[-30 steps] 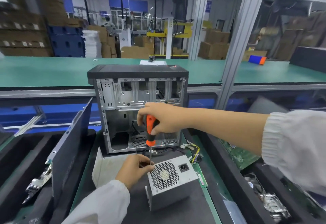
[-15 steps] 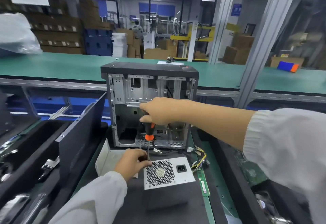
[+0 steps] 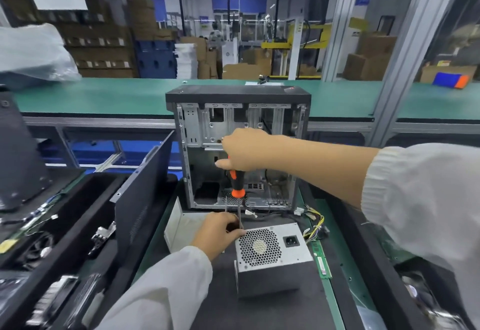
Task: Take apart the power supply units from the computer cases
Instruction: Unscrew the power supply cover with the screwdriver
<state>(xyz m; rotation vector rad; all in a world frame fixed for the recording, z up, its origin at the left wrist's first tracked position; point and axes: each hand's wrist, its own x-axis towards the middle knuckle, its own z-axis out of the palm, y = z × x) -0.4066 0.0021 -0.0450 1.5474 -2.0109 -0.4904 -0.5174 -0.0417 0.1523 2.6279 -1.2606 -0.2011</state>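
- Two hands at work over the dark mat on the worktop (image 3: 335, 303); both sleeves white.
- My right hand (image 3: 246, 152) is closed in a fist around the top of an orange-and-black screwdriver (image 3: 237, 187), held upright, shaft pointing down.
- My left hand (image 3: 217, 233) sits at the shaft's lower end, fingers pinched together around the tip, touching the far-left corner of the power supply unit (image 3: 270, 251).
- That unit is out of the case: a grey metal box standing free on the mat, near the worktop's near edge, its perforated fan grille and black mains socket facing up and toward me.
- A bundle of yellow and black wires (image 3: 315, 226) trails from the unit's far-right side across the mat.
- One computer case (image 3: 239, 148) stands upright just behind the unit, toward the far edge, side panel off, bare metal interior open to me, black top.
- A dark side panel (image 3: 144, 200) leans tilted at the left edge of the mat.
- A green memory stick (image 3: 322, 261) lies flat just right of the unit, not touching it.
- A black tray (image 3: 65, 226) at the left edge holds loose parts; too blurred to name.
- Another black tray (image 3: 389, 277) along the right edge, contents mostly hidden behind my right sleeve.
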